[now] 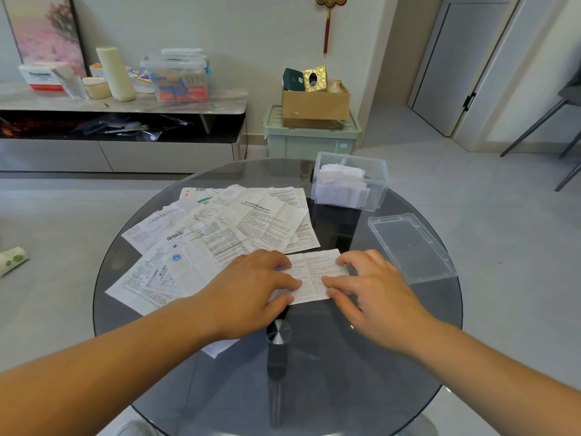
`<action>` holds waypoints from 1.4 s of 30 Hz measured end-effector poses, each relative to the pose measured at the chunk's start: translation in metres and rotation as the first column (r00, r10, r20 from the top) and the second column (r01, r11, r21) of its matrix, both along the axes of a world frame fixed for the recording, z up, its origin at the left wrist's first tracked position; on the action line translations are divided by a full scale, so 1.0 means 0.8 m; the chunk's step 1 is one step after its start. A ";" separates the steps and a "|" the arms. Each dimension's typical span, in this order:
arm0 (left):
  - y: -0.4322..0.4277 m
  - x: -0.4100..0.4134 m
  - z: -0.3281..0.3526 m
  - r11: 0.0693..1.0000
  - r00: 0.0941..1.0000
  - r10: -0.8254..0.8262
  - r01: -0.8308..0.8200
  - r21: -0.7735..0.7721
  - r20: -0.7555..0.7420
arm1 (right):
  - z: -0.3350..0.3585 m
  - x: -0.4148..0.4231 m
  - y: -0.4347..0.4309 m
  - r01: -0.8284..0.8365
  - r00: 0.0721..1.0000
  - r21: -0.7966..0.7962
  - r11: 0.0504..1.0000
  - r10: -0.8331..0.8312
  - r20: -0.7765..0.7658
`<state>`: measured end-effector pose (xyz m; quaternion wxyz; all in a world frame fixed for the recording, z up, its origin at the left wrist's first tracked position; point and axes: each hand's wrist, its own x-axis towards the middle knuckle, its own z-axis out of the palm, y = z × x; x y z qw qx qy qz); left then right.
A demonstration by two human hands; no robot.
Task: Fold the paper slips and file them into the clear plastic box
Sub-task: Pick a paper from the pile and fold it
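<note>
Head view: left hand (251,292) and right hand (375,297), fingers loosely extended, press a paper slip (314,273) in front of the clear plastic box (379,198).

Smoked glass, creased paper, clear plastic.

The round table (345,372) has a dark tinted glass top, smooth and glossy, with a brushed metal cap (278,332) at its centre. The spread paper slips (220,234) are thin, matt white paper, black-printed and ridged with fold creases; the folded slip (314,272) is the same stock. The clear plastic box (350,182) is hard, transparent and lightly shiny, with white paper showing through its walls; the lid (412,247) is the same plastic. Behind, a cardboard box (314,105) looks matt brown and a storage bin (311,140) is dull pale-green plastic. The floor (471,190) is smooth grey with a low sheen.
</note>
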<state>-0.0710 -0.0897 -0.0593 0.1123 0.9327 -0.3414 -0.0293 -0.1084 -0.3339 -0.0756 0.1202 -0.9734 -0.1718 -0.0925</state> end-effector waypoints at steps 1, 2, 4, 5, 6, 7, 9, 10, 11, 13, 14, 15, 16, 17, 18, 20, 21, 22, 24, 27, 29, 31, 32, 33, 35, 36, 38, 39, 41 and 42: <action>0.000 0.001 0.000 1.000 1.000 0.000 0.000 -0.010 0.001 | 0.001 -0.002 -0.005 0.006 1.000 -0.001 1.000 -0.006 0.002; -0.001 0.001 0.000 1.000 1.000 0.007 -0.007 -0.021 -0.004 | 0.003 -0.004 -0.009 0.013 1.000 -0.003 1.000 -0.013 -0.011; -0.003 0.004 0.003 0.999 0.999 0.035 -0.036 -0.036 -0.020 | 0.006 -0.007 -0.012 0.028 0.998 0.008 1.000 -0.028 -0.050; -0.005 0.006 0.005 0.998 0.998 0.056 -0.057 -0.038 -0.020 | 0.008 -0.007 -0.012 0.036 0.997 0.025 0.999 -0.035 -0.066; -0.008 0.009 0.008 0.996 0.997 0.079 -0.079 -0.036 -0.015 | 0.009 -0.005 -0.011 0.047 0.996 0.044 0.998 -0.043 -0.084; -0.012 0.013 0.012 0.994 0.994 0.104 -0.104 -0.032 -0.016 | 0.011 -0.004 -0.009 0.060 0.993 0.062 0.996 -0.054 -0.101; -0.020 0.020 0.020 0.988 0.986 0.156 -0.157 -0.012 -0.051 | 0.015 -0.001 -0.006 0.083 0.989 0.084 0.993 -0.072 -0.128; -0.025 0.024 0.024 0.984 0.982 0.175 -0.175 0.005 -0.067 | 0.016 0.000 -0.005 0.091 0.987 0.088 0.992 -0.078 -0.139; -0.029 0.027 0.028 0.981 0.979 0.192 -0.190 0.026 -0.076 | 0.017 0.001 -0.004 0.099 0.985 0.090 0.991 -0.085 -0.148; -0.037 0.032 0.034 0.974 0.970 0.222 -0.217 0.061 -0.098 | 0.019 0.002 -0.003 0.105 0.984 0.097 0.990 -0.090 -0.155; -0.042 0.034 0.036 0.970 0.963 0.242 -0.235 0.065 -0.122 | 0.019 0.002 -0.003 0.106 0.983 0.098 0.989 -0.090 -0.158; -0.045 0.036 0.038 0.965 0.952 0.263 -0.257 0.061 -0.158 | 0.020 0.003 -0.003 0.106 0.982 0.097 0.990 -0.089 -0.165; -0.049 0.037 0.039 0.960 0.939 0.281 -0.276 0.054 -0.198 | 0.020 0.003 -0.003 0.106 0.981 0.094 0.990 -0.088 -0.175; -0.052 0.038 0.040 0.956 0.927 0.292 -0.288 0.052 -0.234 | 0.021 0.003 -0.003 0.105 0.979 0.089 0.990 -0.087 -0.186; -0.054 0.038 0.041 0.954 0.919 0.297 -0.294 0.053 -0.258 | 0.021 0.004 -0.003 0.104 0.977 0.082 0.991 -0.086 -0.196; -0.057 0.038 0.041 0.951 0.910 0.305 -0.305 0.043 -0.279 | 0.022 0.003 -0.002 0.096 0.974 0.070 0.993 -0.079 -0.211; -0.058 0.037 0.042 0.949 0.908 0.310 -0.314 0.030 -0.281 | 0.023 0.003 -0.002 0.088 0.976 0.068 0.994 -0.073 -0.204; -0.059 0.037 0.042 0.946 0.905 0.314 -0.324 0.012 -0.286 | 0.023 0.002 -0.001 0.077 0.981 0.070 0.995 -0.063 -0.185; -0.058 0.036 0.042 0.938 0.892 0.314 -0.344 -0.036 -0.323 | 0.025 0.001 0.002 0.042 0.991 0.071 0.997 -0.032 -0.133; -0.053 0.032 0.045 0.925 0.879 0.299 -0.363 -0.115 -0.370 | 0.027 -0.002 0.005 -0.001 0.989 0.080 0.997 0.012 -0.150; -0.050 0.028 0.048 0.909 0.868 0.299 -0.386 -0.158 -0.397 | 0.027 -0.003 0.004 -0.019 0.982 0.071 0.997 0.032 -0.187; -0.046 0.024 0.049 0.885 0.839 0.291 -0.419 -0.203 -0.459 | 0.026 -0.005 0.001 -0.036 0.977 0.066 0.997 0.049 -0.207; -0.043 0.022 0.049 0.864 0.812 0.285 -0.447 -0.230 -0.509 | 0.027 -0.005 0.000 -0.040 0.975 0.076 0.996 0.056 -0.217; -0.041 0.021 0.048 0.840 0.777 0.274 -0.480 -0.253 -0.566 | 0.028 -0.007 -0.001 -0.043 0.972 0.097 0.994 0.064 -0.225; -0.036 0.018 0.047 0.771 0.666 0.243 -0.574 -0.276 -0.705 | 0.031 -0.011 -0.002 -0.055 0.968 0.139 0.989 0.087 -0.235; -0.035 0.016 0.047 0.725 0.591 0.214 -0.630 -0.279 -0.778 | 0.032 -0.013 -0.003 -0.066 0.966 0.149 0.987 0.101 -0.237; -0.033 0.013 0.048 0.633 0.436 0.125 -0.726 -0.267 -0.891 | 0.034 -0.017 -0.003 -0.091 0.962 0.144 0.985 0.124 -0.241; -0.032 0.011 0.050 0.594 0.372 0.079 -0.762 -0.256 -0.925 | 0.035 -0.019 -0.002 -0.101 0.960 0.136 0.986 0.132 -0.245; -0.032 0.008 0.052 0.540 0.280 -0.007 -0.807 -0.239 -0.960 | 0.034 -0.021 -0.002 -0.112 0.962 0.122 0.986 0.139 -0.235; -0.032 0.008 0.053 0.530 0.252 -0.035 -0.816 -0.232 -0.967 | 0.033 -0.021 -0.001 -0.112 0.966 0.112 0.987 0.134 -0.220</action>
